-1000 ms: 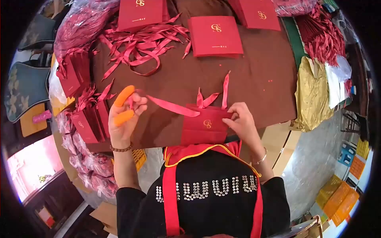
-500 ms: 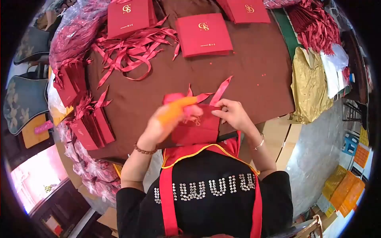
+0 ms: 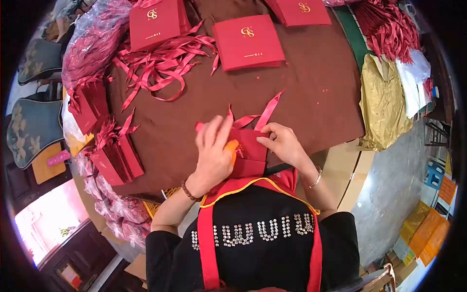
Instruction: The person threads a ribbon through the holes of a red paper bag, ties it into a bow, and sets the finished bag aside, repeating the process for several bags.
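A small red gift bag [image 3: 253, 146] lies at the table's near edge, close against my apron. My right hand [image 3: 284, 143] is closed, thumb and fingers pinching the bag's upper right corner. A red ribbon [image 3: 269, 111] sticks up from the bag's top beside those fingers. My left hand [image 3: 214, 148] lies over the bag's left part with its fingers stretched away from me. A bright orange tool [image 3: 234, 150] is tucked at its thumb side; most of it is hidden, so I cannot tell its kind.
Stacked red bags [image 3: 249, 41] with gold print lie at the far side, near a heap of loose red ribbons [image 3: 160, 73]. More bags [image 3: 116, 158] stand at the left edge. Gold wrapping [image 3: 386, 104] hangs at the right edge of the brown-covered table [image 3: 316, 112].
My left hand has drawn back towards me and turned its fingers upward, with the orange tool now by the thumb. My right hand keeps its pinch on the bag.
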`<state>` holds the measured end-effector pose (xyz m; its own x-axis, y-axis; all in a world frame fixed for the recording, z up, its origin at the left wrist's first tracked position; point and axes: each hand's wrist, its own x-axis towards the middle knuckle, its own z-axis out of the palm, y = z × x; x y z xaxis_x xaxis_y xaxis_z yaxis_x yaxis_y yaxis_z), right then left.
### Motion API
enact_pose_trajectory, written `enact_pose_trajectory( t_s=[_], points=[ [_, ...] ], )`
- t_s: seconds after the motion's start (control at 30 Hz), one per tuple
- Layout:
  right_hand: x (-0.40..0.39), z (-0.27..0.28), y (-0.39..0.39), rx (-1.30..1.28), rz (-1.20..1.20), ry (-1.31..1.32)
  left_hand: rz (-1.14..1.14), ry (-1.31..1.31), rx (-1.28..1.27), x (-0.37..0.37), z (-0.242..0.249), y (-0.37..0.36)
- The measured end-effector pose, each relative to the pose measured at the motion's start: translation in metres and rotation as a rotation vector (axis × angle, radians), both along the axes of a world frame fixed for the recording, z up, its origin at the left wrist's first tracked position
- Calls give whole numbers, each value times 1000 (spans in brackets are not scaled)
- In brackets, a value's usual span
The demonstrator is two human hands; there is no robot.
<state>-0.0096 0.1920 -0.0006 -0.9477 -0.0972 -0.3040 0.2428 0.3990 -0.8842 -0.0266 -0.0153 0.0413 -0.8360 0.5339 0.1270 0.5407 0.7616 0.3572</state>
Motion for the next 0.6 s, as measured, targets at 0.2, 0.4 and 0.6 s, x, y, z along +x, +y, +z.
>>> enact_pose_trajectory(
  t_s=[0.2,0.4,0.6],
  points=[
    [3,-8,0,-16,-12,68,-276,-327,82,2,-13,-8],
    [6,-2,2,-18,21,79,-130,-737,334,0,-21,-5],
    [6,-3,5,-25,76,116,-113,-364,106,1,-14,7]
  ],
)
